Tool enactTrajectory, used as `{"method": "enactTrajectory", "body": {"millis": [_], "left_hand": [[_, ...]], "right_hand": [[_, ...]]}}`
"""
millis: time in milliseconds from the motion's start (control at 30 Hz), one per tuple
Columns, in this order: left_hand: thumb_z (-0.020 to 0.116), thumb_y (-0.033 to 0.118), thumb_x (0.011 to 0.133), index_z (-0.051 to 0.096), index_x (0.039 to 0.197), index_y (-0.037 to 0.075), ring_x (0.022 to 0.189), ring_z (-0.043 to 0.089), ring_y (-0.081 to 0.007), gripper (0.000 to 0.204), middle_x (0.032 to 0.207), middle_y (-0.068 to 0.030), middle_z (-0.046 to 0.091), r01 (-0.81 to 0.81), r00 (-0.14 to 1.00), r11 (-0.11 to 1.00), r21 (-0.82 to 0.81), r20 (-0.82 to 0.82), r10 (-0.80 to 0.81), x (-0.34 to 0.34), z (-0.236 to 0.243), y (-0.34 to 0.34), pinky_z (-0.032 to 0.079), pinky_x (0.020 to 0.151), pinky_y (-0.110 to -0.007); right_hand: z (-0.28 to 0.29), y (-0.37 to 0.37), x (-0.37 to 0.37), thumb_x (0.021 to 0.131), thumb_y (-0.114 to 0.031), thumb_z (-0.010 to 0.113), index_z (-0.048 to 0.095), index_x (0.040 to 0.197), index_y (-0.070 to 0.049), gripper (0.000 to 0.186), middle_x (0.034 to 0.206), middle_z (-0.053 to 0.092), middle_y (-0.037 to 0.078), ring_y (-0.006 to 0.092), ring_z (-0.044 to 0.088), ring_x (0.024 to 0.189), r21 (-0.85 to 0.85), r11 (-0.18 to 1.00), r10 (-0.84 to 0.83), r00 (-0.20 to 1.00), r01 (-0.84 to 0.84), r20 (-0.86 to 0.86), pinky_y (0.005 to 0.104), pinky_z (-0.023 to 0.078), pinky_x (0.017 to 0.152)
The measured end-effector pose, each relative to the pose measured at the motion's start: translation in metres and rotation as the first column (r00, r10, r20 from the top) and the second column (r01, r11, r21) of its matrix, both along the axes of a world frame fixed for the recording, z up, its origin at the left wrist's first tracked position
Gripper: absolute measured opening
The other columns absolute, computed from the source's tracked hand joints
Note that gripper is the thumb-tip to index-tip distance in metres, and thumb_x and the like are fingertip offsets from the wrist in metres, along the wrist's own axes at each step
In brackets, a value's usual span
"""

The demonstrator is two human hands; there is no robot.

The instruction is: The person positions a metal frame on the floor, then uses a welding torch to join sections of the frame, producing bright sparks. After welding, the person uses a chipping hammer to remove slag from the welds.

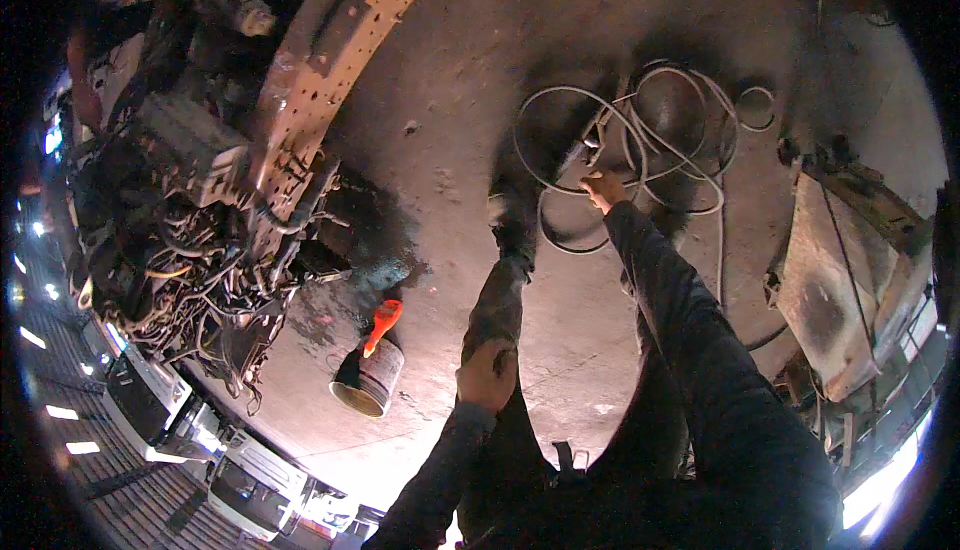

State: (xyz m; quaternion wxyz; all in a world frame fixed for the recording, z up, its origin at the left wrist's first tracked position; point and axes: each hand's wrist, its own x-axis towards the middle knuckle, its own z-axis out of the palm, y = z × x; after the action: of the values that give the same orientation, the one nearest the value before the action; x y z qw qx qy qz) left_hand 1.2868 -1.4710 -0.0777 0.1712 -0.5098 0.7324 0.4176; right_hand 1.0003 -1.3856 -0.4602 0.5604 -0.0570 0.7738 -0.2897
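My right arm reaches forward, and my right hand is closed on the grey hose, at the lower side of its loose loops. A metal tool with fittings is among the loops, just beyond that hand. My left hand is low at my left leg, its fingers curled against the dark trouser; what they hold, if anything, is hidden. Left of that leg a worn metal bucket is on the stained concrete floor, with an orange-red plastic object at its far rim.
On the left stands a rusty perforated vehicle frame with a mass of tangled cables and pipes. On the right is a dirty metal panel with dark parts. Behind me, white vehicles show at the lower left rim.
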Motion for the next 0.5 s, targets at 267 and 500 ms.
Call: {"method": "enactTrajectory", "body": {"millis": [267,500], "left_hand": [[0.071,0.015,0.090,0.073,0.105,0.010,0.088,0.075,-0.0349,0.016,0.096,-0.0161,0.076,-0.026,0.999,0.991,-0.132,-0.036,0.021,0.008,-0.006,-0.022,0.059,0.078,-0.041],[0.070,0.015,0.091,0.073,0.105,0.009,0.090,0.075,-0.0338,0.015,0.099,-0.0157,0.075,0.022,1.000,0.996,-0.084,-0.011,-0.023,-0.001,0.000,-0.034,0.060,0.081,-0.041]], "right_hand": [[-0.054,-0.023,0.053,0.083,-0.031,0.070,0.060,0.135,-0.014,0.056,0.128,0.066,0.014,0.0358,0.061,0.121,0.346,0.604,0.796,0.530,-0.718,-0.291,0.0567,0.048,0.099],[-0.002,0.007,0.038,0.086,-0.011,0.069,0.069,0.115,-0.007,0.028,0.119,0.066,0.019,0.0377,0.065,0.105,-0.059,0.660,0.676,0.626,-0.749,-0.388,0.0455,0.054,0.093]]}}
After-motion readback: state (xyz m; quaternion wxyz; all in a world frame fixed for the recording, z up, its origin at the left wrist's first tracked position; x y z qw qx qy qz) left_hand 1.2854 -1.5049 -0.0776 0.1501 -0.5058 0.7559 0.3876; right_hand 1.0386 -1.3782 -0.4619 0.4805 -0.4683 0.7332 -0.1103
